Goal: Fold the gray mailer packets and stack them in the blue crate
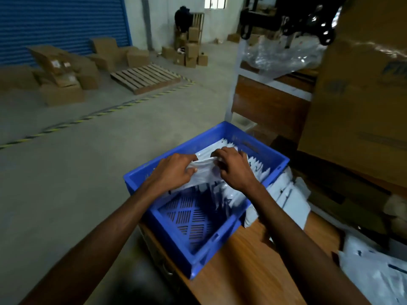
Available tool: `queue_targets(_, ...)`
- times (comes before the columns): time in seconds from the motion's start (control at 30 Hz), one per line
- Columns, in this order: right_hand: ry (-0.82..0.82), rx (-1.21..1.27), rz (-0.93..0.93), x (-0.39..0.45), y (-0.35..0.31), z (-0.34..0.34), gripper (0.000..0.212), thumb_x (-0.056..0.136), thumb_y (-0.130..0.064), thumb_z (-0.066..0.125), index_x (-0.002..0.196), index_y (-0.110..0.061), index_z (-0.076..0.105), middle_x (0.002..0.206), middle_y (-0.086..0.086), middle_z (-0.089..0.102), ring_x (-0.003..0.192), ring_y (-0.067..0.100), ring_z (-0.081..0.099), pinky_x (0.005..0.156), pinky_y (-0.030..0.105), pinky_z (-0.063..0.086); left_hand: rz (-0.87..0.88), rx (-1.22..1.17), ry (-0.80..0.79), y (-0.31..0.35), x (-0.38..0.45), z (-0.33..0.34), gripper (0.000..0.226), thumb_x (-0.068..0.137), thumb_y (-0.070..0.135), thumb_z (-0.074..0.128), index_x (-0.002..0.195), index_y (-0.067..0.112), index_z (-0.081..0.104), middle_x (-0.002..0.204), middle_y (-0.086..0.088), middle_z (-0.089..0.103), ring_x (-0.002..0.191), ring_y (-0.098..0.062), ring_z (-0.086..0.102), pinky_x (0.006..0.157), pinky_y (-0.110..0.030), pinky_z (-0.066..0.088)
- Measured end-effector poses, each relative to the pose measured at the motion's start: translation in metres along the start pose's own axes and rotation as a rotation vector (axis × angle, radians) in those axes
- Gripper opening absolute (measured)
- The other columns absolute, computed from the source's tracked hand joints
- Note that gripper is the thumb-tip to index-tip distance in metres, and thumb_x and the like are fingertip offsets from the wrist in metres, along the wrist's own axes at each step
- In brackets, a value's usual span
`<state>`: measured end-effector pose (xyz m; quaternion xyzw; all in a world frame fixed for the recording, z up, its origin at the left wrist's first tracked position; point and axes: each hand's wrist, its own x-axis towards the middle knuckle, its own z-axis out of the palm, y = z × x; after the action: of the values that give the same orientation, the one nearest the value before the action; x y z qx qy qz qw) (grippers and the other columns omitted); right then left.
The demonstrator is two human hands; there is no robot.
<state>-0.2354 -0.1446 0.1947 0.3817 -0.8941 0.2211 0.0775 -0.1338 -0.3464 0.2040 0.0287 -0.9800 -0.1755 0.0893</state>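
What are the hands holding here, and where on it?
Both hands hold one gray mailer packet above the blue crate: the left hand grips its left end, the right hand its right end.

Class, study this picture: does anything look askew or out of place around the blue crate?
Yes. The blue perforated plastic crate overhangs the wooden table's left edge, and loose gray plastic mailer packets lie in a heap outside it on its right.
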Motion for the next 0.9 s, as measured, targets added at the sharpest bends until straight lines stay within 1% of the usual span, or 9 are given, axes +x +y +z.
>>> queue_targets(0.1,-0.008,0.035,-0.032,0.034,-0.003,0.026,0.035,0.087,-0.017,0.054,0.118,-0.021,0.068,0.113,-0.001,0.066,0.117,0.026,0.057,0.093,0.046,0.036,-0.046,0.035,0.003,-0.030,0.011,0.001,0.023,0.097,0.035,0.061,0.119,0.030,0.064,0.111,-0.002,0.074,0.110,-0.033,0.066,0.078,-0.040,0.048)
queue_targets(0.2,-0.016,0.050,-0.061,0.064,-0.003,0.050,0.029,0.090,-0.012,0.062,0.117,-0.022,0.069,0.113,-0.002,0.066,0.118,0.024,0.058,0.090,0.042,0.034,-0.092,0.069,0.020,-0.050,0.018,0.001,0.024,0.097,0.033,0.061,0.120,0.027,0.065,0.113,-0.006,0.073,0.109,-0.035,0.066,0.079,-0.040,0.049)
queue_targets(0.27,-0.004,0.075,-0.076,0.077,-0.003,0.062,0.024,0.095,-0.017,0.064,0.117,-0.022,0.069,0.113,-0.002,0.066,0.119,0.024,0.058,0.092,0.041,0.033,-0.136,0.072,0.027,-0.059,0.018,0.001,0.026,0.097,0.032,0.061,0.121,0.026,0.064,0.115,-0.008,0.073,0.111,-0.036,0.065,0.080,-0.042,0.050)
queue_targets(0.4,0.008,0.116,-0.101,0.096,-0.003,0.078,0.021,0.098,-0.022,0.063,0.117,-0.023,0.071,0.116,-0.003,0.066,0.120,0.022,0.058,0.098,0.046,0.037,-0.179,0.105,0.028,-0.069,0.021,0.002,0.027,0.097,0.033,0.058,0.122,0.026,0.062,0.117,-0.008,0.073,0.110,-0.037,0.066,0.079,-0.042,0.050)
queue_targets(0.57,0.034,0.155,-0.121,0.099,0.001,0.098,0.021,0.098,-0.022,0.061,0.118,-0.023,0.070,0.117,-0.004,0.064,0.118,0.022,0.058,0.098,0.047,0.041,-0.239,0.134,0.009,-0.065,0.020,0.012,0.024,0.098,0.033,0.056,0.119,0.022,0.060,0.117,-0.009,0.070,0.109,-0.039,0.065,0.079,-0.043,0.050)
queue_targets(0.73,0.047,0.175,-0.157,0.090,0.007,0.115,0.019,0.100,-0.022,0.059,0.117,-0.025,0.068,0.117,-0.006,0.061,0.119,0.020,0.057,0.099,0.046,0.041,-0.260,0.177,-0.065,-0.057,0.017,0.023,0.016,0.101,0.029,0.053,0.110,0.017,0.056,0.115,-0.011,0.069,0.108,-0.040,0.065,0.080,-0.045,0.049)
queue_targets(0.8,0.063,0.164,-0.175,0.086,0.010,0.117,0.019,0.100,-0.022,0.058,0.117,-0.024,0.068,0.119,-0.005,0.062,0.122,0.021,0.057,0.101,0.047,0.040,-0.260,0.192,-0.083,-0.055,0.015,0.025,0.015,0.101,0.028,0.052,0.110,0.017,0.055,0.116,-0.011,0.069,0.110,-0.040,0.064,0.081,-0.045,0.048)
queue_targets(0.9,0.098,0.158,-0.204,0.083,0.012,0.115,0.019,0.101,-0.022,0.059,0.117,-0.024,0.069,0.119,-0.005,0.063,0.124,0.020,0.056,0.102,0.045,0.035,-0.268,0.204,-0.068,-0.054,0.015,0.022,0.013,0.100,0.027,0.053,0.110,0.018,0.055,0.116,-0.010,0.069,0.111,-0.039,0.064,0.081,-0.043,0.047)
